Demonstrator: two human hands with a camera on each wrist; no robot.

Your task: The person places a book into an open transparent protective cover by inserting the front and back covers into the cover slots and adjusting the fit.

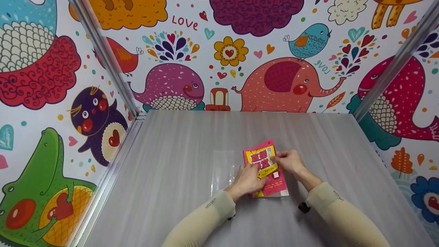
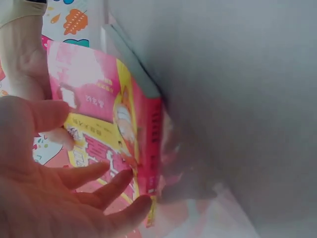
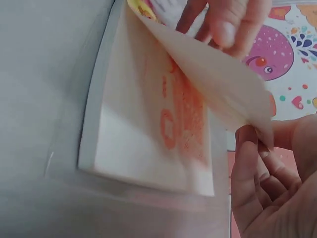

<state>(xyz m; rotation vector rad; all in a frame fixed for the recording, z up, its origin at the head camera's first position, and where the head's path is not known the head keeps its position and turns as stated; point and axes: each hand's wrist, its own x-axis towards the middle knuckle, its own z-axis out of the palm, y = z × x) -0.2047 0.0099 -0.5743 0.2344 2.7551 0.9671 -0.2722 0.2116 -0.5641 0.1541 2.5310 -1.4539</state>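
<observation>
A pink and yellow paperback book point(image 1: 279, 187) lies slightly askew on the table. My right hand point(image 1: 291, 163) pinches the right edge of its front cover point(image 3: 213, 79) between thumb and fingers. In the right wrist view, that cover is lifted and bent, and a first page point(image 3: 133, 124) with orange print shows below it. My left hand point(image 1: 245, 180) lies over the book's left side, its loosely spread fingers touching the cover near the spine point(image 2: 152, 144). A clear plastic sleeve point(image 1: 223, 168) lies flat beside and partly under the book.
The grey wood-grain table point(image 1: 171, 164) reaches to a wall point(image 1: 192, 44) printed with cartoon animals. Metal posts point(image 1: 106, 58) stand at the back corners, and a metal rail point(image 1: 103, 185) runs along the left edge.
</observation>
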